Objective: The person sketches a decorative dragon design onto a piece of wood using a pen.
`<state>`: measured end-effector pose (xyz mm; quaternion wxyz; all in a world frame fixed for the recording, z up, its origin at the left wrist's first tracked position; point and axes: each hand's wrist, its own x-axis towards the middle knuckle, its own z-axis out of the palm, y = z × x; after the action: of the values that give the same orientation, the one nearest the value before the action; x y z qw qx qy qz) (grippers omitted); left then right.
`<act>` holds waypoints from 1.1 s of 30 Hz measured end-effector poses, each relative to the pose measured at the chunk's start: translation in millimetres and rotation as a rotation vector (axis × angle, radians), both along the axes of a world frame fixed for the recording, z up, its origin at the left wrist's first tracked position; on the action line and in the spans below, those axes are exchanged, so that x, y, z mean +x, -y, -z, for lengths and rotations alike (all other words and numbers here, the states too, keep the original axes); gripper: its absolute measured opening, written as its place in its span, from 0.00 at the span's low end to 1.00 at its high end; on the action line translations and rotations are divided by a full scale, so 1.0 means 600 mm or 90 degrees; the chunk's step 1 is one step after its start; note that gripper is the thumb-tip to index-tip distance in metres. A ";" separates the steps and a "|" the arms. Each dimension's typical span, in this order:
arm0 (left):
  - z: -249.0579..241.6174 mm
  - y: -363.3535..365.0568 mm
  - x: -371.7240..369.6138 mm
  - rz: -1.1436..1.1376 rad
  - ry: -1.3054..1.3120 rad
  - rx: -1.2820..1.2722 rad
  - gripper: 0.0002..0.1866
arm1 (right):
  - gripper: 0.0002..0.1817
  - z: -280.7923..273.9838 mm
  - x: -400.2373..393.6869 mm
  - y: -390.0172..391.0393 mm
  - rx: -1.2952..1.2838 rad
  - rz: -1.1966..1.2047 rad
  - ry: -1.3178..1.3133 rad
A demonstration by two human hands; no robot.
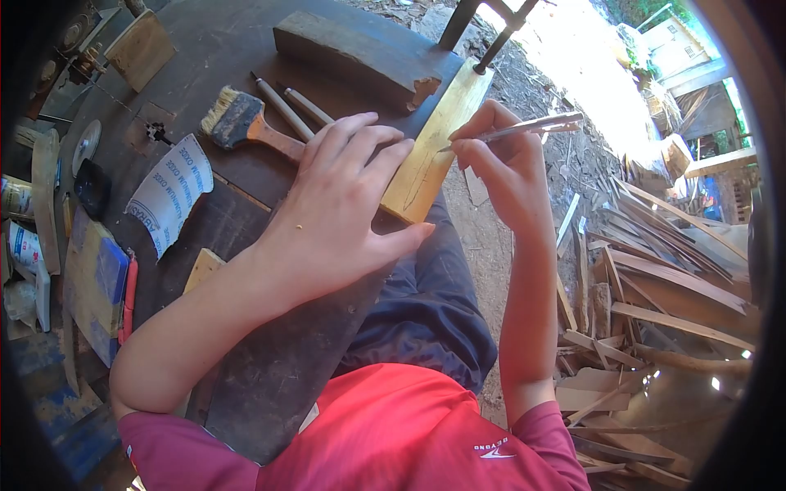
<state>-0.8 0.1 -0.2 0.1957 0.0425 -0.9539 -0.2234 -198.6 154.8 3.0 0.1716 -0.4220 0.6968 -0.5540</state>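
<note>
A narrow yellowish wooden board (446, 110) lies along the table edge, with thin drawn lines on its near part. My right hand (503, 168) pinches a slim silvery pen (536, 125), its tip at the board's surface. My left hand (340, 192) lies flat with fingers stretched out against the board's left side, its thumb by the near end. Beyond these fingers are two pencil-like sticks (284, 108) and a paintbrush (246, 123) with an orange-brown handle, partly hidden by the hand.
A dark wooden block (356, 57) sits at the table's far side, near black metal bars (499, 33). Curved sandpaper (172, 192) and a blue-edged block (97, 282) lie to the left. Scrap wood strips (663, 286) pile up on the ground at right.
</note>
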 end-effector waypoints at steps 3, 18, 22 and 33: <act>0.001 0.000 0.000 0.000 0.001 0.000 0.44 | 0.10 0.002 0.000 0.002 0.003 -0.018 0.008; 0.000 0.000 0.000 0.000 -0.004 0.001 0.43 | 0.11 0.007 -0.016 0.011 0.012 -0.033 -0.023; 0.001 0.000 0.000 0.000 -0.004 0.002 0.43 | 0.11 0.006 -0.020 0.012 0.020 -0.025 -0.032; 0.001 -0.001 0.000 -0.001 -0.004 0.009 0.45 | 0.10 0.003 -0.031 0.013 0.036 -0.029 -0.038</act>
<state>-1.0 0.8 -1.1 0.1986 0.0439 -0.9516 -0.2303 -216.9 146.8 1.0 0.1752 -0.4491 0.7071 -0.5174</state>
